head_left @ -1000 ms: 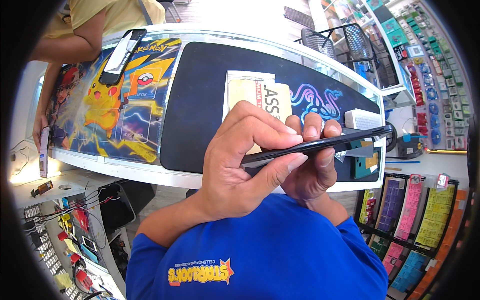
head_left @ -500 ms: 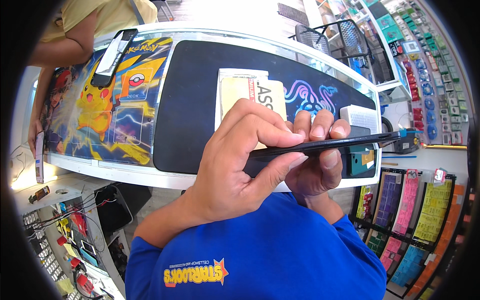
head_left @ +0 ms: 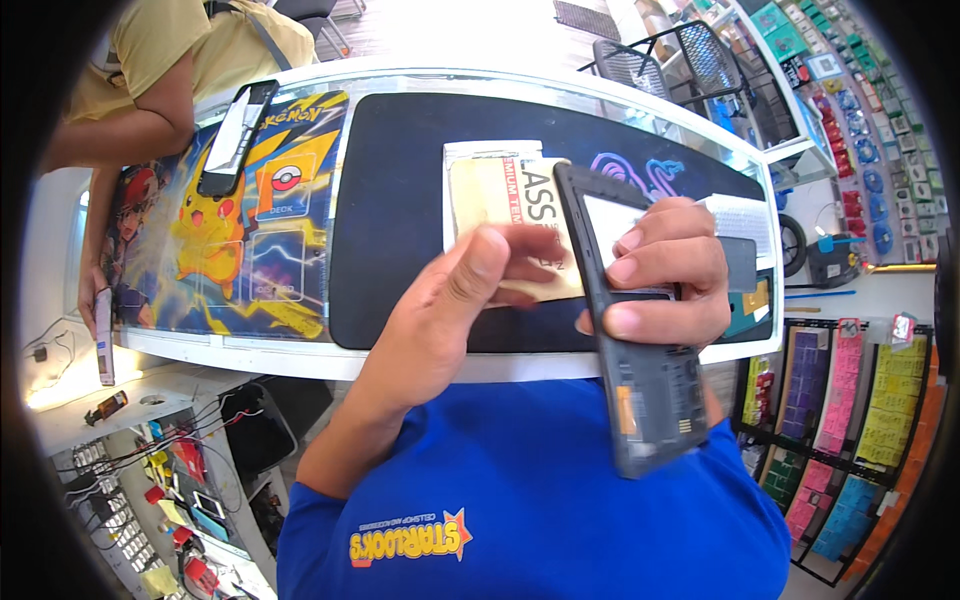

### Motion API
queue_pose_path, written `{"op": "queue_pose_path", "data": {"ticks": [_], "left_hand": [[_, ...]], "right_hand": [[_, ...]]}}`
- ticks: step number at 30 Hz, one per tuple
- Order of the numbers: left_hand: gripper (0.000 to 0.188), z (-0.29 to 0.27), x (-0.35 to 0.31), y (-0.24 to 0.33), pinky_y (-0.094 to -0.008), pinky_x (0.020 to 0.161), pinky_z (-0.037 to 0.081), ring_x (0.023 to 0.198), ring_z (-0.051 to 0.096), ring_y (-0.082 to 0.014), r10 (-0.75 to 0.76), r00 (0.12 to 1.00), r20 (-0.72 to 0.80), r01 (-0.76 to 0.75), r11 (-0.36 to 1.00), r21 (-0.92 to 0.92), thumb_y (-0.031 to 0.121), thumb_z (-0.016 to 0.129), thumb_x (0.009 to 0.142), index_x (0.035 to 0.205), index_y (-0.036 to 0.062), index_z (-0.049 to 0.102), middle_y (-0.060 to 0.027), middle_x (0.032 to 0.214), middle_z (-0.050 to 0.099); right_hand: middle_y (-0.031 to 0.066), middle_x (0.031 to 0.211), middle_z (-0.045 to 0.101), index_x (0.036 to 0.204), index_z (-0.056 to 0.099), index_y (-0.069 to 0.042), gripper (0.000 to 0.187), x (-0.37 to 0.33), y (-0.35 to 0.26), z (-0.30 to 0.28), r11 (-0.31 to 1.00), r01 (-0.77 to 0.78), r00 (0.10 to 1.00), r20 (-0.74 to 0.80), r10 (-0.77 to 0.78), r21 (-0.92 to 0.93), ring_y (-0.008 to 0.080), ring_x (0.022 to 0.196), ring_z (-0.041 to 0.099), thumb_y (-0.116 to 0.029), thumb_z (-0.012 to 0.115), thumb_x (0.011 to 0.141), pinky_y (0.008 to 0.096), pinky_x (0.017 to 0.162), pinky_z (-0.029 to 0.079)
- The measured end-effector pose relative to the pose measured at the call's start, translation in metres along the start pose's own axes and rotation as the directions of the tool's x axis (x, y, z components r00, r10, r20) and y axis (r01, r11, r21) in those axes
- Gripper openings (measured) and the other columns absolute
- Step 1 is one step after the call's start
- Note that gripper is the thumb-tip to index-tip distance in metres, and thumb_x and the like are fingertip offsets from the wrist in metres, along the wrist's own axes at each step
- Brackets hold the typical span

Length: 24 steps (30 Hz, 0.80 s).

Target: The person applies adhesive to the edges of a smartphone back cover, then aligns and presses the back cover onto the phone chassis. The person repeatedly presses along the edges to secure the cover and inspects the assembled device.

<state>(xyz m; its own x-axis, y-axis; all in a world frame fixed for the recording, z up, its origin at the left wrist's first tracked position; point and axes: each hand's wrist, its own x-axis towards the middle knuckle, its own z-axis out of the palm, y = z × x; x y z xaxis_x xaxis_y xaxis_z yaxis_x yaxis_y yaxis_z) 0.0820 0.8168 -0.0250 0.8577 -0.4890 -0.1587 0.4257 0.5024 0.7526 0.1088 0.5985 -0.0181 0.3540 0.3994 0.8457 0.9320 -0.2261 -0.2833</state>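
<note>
My right hand grips an opened black phone, its fingers wrapped over the edge. The phone stands tilted, its long side rising away from me, with its inner side showing a white patch, an orange strip and small gold contacts. To its left my left hand is open, thumb raised and fingers loosely spread, apart from the phone; its fingers are slightly blurred. Behind the hands a yellow card packet lies over a white one on the black mat.
A colourful playmat lies on the counter at left, bearing a black phone. Beside it stands a person in yellow holding a thin flat item. A white perforated thing and a green box sit at right.
The phone has turned from edge-on and level to upright and tilted, showing its inside. My left hand has let go of it and drawn left, opening; my right hand holds it alone.
</note>
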Motion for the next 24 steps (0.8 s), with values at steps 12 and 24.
{"op": "queue_pose_path", "data": {"ticks": [12,24], "left_hand": [[0.037,0.016,-0.013,0.009,-0.0286,0.098,0.048,0.109,0.064,-0.0120,0.051,0.999,0.015,-0.053,0.988,0.143,0.023,0.057,0.106,0.129,-0.0055,0.061,-0.0106,0.119,0.069],[0.035,0.016,-0.017,0.013,-0.0252,0.092,0.051,0.104,0.064,-0.0097,0.112,0.993,-0.042,-0.094,0.946,0.309,0.015,0.057,0.107,0.132,-0.0086,0.059,-0.0106,0.116,0.070]], "right_hand": [[-0.0104,0.121,0.062,0.107,0.074,-0.040,0.035,-0.004,-0.003,0.002,0.867,0.190,0.982,0.078,-0.174,-0.460,0.0210,0.123,0.049,-0.029,0.078,0.074,0.0381,0.104,0.040],[0.0113,0.131,0.062,0.145,0.049,0.002,0.076,-0.020,-0.045,0.006,0.255,-0.681,0.485,0.163,0.859,0.687,0.0171,0.118,0.058,-0.051,0.070,0.094,0.0338,0.099,0.045]]}}
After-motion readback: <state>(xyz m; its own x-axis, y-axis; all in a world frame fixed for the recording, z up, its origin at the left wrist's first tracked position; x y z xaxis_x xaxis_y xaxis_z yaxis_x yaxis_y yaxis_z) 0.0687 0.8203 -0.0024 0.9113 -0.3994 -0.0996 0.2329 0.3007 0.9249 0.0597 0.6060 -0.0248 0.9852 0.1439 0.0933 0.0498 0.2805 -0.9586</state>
